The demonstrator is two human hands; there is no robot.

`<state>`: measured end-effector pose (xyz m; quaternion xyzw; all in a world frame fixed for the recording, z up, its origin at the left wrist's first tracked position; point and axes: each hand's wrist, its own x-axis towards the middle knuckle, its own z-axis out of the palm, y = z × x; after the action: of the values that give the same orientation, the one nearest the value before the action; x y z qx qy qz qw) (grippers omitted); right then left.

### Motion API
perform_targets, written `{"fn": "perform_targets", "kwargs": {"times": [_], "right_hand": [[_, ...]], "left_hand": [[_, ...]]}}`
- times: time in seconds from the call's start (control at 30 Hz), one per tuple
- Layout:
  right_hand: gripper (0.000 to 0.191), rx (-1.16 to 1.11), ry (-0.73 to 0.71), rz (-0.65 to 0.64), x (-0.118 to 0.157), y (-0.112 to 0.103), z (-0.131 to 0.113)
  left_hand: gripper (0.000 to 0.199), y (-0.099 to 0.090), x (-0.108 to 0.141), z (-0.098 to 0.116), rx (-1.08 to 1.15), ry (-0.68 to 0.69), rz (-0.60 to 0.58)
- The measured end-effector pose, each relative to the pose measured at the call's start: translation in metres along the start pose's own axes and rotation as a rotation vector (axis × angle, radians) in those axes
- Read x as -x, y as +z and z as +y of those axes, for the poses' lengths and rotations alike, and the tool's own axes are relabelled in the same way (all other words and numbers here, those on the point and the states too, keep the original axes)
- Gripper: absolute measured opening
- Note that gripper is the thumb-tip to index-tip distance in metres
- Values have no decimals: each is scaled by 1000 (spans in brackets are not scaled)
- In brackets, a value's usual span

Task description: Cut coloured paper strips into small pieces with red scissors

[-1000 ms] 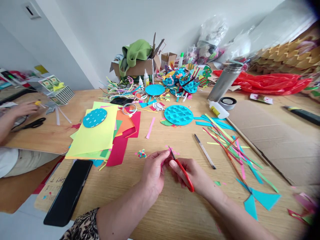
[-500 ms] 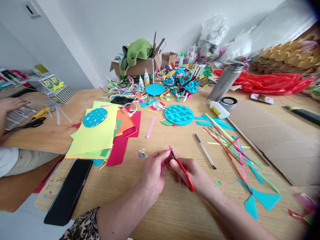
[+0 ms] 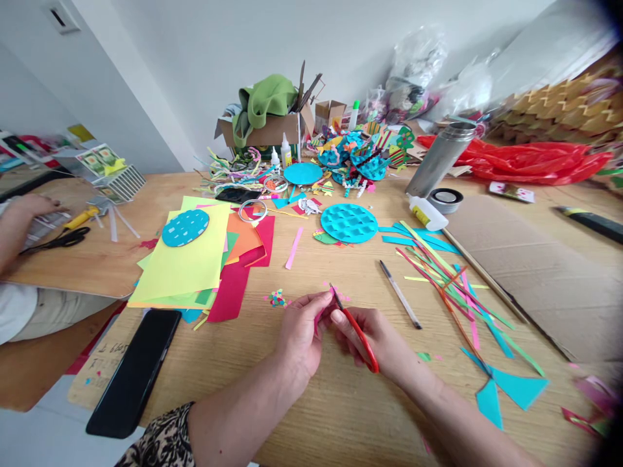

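Observation:
My right hand is closed around the red handle of a pair of scissors, whose dark tip points up and away from me. Beside it, my left hand pinches a small pink paper piece, mostly hidden by the fingers. The blades lie close against the left fingertips; how far they are parted is hard to see. Just beyond the hands, tiny pink paper bits are scattered on the wooden table. To their left sits a small heap of multicoloured paper dots.
A pen and coloured paper strips lie to the right, by a cardboard sheet. Ahead is a blue textured disc. Paper sheets and a black phone lie left. A co-worker's hand is at far left.
My two hands and the scissors stay almost in the same place. The co-worker's hand at the far left has shifted slightly to the right.

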<state>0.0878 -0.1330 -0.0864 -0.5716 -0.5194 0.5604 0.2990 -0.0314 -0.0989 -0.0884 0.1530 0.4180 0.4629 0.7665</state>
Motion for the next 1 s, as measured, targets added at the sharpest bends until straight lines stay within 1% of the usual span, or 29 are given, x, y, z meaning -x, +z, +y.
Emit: {"fn": "perform_targets", "kwargs": {"times": [0.2,0.37,0.57,0.7,0.87,1.0], "right_hand": [[56,41,-7,30,-2,0,3],[56,43,-17,61,-2,-1,3],[56,53,-20,94,-1,-2,4],[57,8,11,95,-2,-2,5],[58,-50,106,40,-1,-6,1],[59,-35,113,-26,1,-9,-4]], "left_hand": [[11,1,-1,2,-11,10,-38],[12,2,0,3,-41,22,-24],[14,-1,-2,2,-115,13,-13],[15,-4,-5,3,-150,25,-10],[15,-5,-10,13,-191,22,-95],[13,-10,-17,27,-238,-19,-175]]}}
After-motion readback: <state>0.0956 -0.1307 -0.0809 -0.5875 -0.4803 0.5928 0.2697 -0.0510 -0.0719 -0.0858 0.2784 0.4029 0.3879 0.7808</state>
